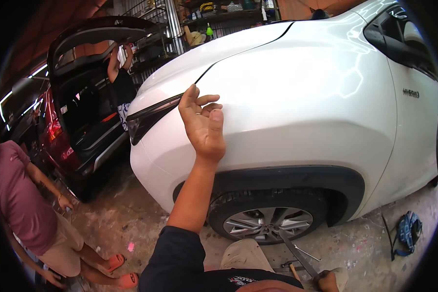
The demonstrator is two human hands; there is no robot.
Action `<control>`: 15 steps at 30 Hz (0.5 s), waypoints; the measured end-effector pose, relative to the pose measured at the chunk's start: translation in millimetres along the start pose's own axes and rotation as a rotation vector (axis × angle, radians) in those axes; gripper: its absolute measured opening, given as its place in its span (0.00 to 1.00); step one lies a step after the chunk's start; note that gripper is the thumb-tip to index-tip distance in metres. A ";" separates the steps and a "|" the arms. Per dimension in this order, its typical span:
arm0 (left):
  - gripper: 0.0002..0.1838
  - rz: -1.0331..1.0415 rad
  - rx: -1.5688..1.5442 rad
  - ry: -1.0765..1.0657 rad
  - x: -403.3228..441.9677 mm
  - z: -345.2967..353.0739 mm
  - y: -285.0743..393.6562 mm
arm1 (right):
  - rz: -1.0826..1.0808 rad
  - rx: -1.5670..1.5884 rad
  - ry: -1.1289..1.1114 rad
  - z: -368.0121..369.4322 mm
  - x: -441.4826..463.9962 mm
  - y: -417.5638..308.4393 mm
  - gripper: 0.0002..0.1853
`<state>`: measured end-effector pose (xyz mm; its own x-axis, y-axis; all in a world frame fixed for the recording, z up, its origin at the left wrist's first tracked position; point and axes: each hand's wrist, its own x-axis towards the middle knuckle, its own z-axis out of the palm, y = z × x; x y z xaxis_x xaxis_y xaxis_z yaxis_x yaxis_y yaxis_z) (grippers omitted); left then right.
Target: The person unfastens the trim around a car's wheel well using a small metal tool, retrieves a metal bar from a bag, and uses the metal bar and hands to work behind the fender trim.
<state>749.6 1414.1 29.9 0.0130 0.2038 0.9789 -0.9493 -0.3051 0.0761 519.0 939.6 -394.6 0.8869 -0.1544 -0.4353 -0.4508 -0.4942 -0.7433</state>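
Observation:
My left hand [203,122] is raised in front of the white car's fender [297,112], close to the headlight [153,117] and hood seam. Its fingers are loosely curled and apart, with nothing in them. Whether a fingertip touches the panel, I cannot tell. Low at the right, my right hand [327,281] is closed around one end of a long, flat metal bar-like tool [299,255]. The tool's far end points toward the front wheel [267,223]. A hammer [293,270] with a wooden handle lies on the floor beside it, near a thin metal rod [308,252].
A person in a maroon shirt [27,199] stands at the left. Behind, another person [121,82] reaches up at a dark red car [58,131] with its tailgate raised. Shelves [224,17] line the back. A blue patterned bag [408,231] lies on the floor at the right.

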 end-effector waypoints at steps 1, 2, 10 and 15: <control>0.33 -0.001 -0.002 -0.001 -0.1 -0.5 -0.6 | 0.037 0.018 -0.017 -0.3 -1.1 -2.0 0.07; 0.33 0.002 -0.004 -0.002 -0.2 -0.9 -1.7 | 0.039 0.019 -0.016 0.5 -0.4 -0.6 0.07; 0.33 0.011 0.007 -0.013 0.5 -0.7 -0.4 | -0.027 -0.078 0.014 3.3 8.8 13.1 0.09; 0.33 0.011 0.022 -0.016 0.0 0.6 -0.4 | -0.023 -0.256 0.132 6.3 10.0 6.5 0.24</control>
<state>750.1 1413.7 29.9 0.0078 0.1856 0.9826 -0.9423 -0.3274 0.0693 524.3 940.3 -407.0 0.9096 -0.2424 -0.3375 -0.4054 -0.6962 -0.5924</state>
